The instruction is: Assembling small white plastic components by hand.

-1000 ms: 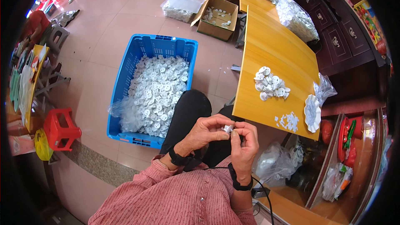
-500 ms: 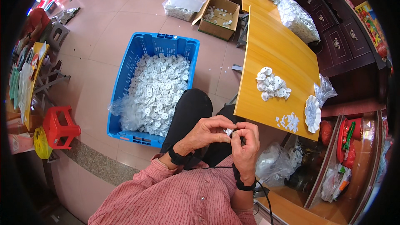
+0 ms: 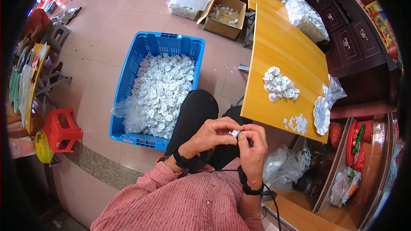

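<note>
Lower centre of frame: left hand (image 3: 212, 133) and right hand (image 3: 253, 145) pinch a small white plastic piece (image 3: 234, 133) between fingertips; likely light, rigid, best held by edges.

place: home workshop | blue crate (image 3: 128, 90) of white parts (image 3: 165, 94) | wooden table (image 3: 287, 51)

I have one view only, from a fisheye camera worn on the head, looking steeply down over my chest and lap. My left hand (image 3: 212, 134) and right hand (image 3: 253, 147) sit close below it, low of centre. Farther out, the blue crate (image 3: 128, 81) lies ahead-left and the yellow table (image 3: 282, 47) ahead-right, their straight edges bending toward the dark rim.
</note>
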The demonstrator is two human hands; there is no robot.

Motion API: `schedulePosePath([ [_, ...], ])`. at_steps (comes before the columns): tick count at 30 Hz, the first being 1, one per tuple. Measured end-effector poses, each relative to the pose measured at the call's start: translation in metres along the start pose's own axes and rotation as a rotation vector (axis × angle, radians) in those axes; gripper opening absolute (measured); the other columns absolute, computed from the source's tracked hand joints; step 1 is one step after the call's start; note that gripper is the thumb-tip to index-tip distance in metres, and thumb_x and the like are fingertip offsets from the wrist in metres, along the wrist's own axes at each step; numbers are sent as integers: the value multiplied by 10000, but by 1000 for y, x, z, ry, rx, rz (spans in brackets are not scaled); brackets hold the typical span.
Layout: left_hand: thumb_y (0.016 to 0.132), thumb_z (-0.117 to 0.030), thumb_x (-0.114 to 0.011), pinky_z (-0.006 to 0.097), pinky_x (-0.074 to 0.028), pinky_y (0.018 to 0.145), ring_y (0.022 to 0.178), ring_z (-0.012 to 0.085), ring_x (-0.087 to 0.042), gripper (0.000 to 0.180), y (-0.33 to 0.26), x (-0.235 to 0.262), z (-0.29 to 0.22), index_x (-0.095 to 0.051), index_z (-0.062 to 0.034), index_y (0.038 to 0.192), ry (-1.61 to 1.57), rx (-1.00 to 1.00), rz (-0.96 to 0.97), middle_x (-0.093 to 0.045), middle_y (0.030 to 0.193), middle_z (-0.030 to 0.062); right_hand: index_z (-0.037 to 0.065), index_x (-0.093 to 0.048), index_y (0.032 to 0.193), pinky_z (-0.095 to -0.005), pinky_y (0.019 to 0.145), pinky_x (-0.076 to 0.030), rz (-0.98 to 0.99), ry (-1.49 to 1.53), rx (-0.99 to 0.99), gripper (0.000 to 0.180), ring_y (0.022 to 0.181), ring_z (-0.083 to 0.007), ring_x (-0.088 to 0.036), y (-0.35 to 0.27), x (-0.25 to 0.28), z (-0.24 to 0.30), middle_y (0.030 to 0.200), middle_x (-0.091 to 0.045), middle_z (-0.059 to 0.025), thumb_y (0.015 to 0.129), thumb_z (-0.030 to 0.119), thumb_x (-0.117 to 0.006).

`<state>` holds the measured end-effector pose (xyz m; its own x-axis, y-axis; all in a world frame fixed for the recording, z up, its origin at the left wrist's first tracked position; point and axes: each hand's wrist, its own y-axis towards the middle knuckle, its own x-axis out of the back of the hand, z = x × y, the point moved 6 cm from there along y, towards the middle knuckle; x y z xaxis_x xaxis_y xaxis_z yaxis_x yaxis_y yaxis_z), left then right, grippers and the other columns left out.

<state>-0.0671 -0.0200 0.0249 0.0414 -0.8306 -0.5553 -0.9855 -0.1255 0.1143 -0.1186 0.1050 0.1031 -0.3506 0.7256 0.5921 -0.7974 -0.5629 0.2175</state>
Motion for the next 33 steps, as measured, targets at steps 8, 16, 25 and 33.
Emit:
schedulePosePath([
  [8, 870, 22, -744, 283, -561, 915, 1025, 152, -648, 363, -1, 3, 13, -679, 22, 1227, -200, 58, -70, -656, 1121, 87, -20, -623, 942, -273, 746, -496, -27, 282, -114, 67, 883, -165, -604, -2, -2, -7, 1087, -627, -110, 936, 32, -664],
  [16, 880, 33, -731, 294, -559, 950, 1041, 167, -661, 360, -1, 3, 16, -668, 27, 1235, -199, 83, -96, -666, 1167, 102, -19, -623, 898, -324, 810, -502, -38, 244, -113, 47, 940, -218, -624, -4, -3, -12, 1079, -637, -125, 902, 0, -666],
  [25, 861, 15, -758, 258, -534, 903, 1046, 145, -637, 350, 0, 0, 7, -701, 0, 1206, -78, 19, -37, -651, 1156, 81, -2, -567, 869, -385, 863, -503, -29, 94, -44, 85, 987, -283, -625, -3, 0, -6, 1088, -611, -151, 878, -16, -651],
  [33, 858, -6, -769, 257, -527, 899, 1030, 140, -634, 360, 0, -1, 6, -705, -11, 1213, -29, 24, -16, -651, 1139, 73, -5, -575, 877, -375, 860, -506, -1, 108, -68, 80, 984, -273, -625, -5, -3, -10, 1102, -605, -150, 880, -26, -652],
])
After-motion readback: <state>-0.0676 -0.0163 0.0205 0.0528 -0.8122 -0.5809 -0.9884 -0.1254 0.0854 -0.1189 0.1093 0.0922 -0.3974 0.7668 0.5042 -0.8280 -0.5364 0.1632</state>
